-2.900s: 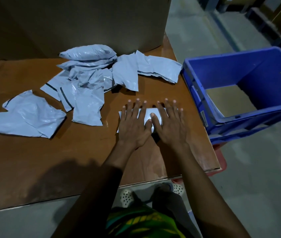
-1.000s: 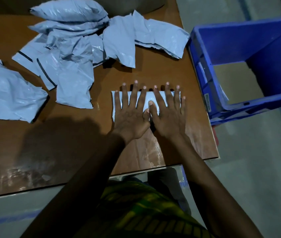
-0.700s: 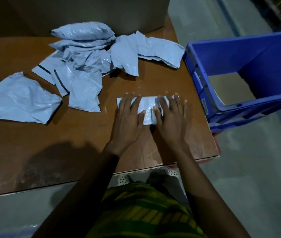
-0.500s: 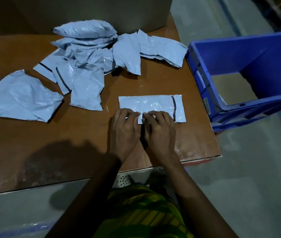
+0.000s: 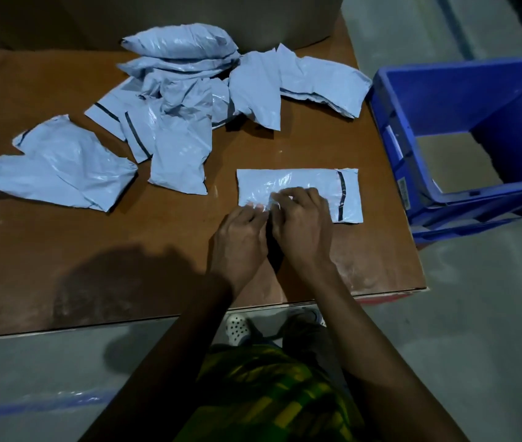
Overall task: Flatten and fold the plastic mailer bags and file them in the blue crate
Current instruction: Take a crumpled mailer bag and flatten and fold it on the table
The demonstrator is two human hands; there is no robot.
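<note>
Two hands: left hand (image 5: 240, 239) and right hand (image 5: 305, 229) are side by side and touching, fingers curled, both pinching the near edge of the flattened mailer bag (image 5: 297, 181).
Flattened mailer bag: lies lengthwise on the brown surface (image 5: 93, 250) near its right edge, with a black strip (image 5: 341, 194) across its right end.
Loose mailer bags: crumpled grey-blue pile (image 5: 180, 129) at the far side, several with black strips.
Blue crate (image 5: 444, 90): just beside the surface's right edge; white labels (image 5: 393, 145) on its inner wall, writing too small to read.
Cardboard box (image 5: 157, 14): behind the pile.
</note>
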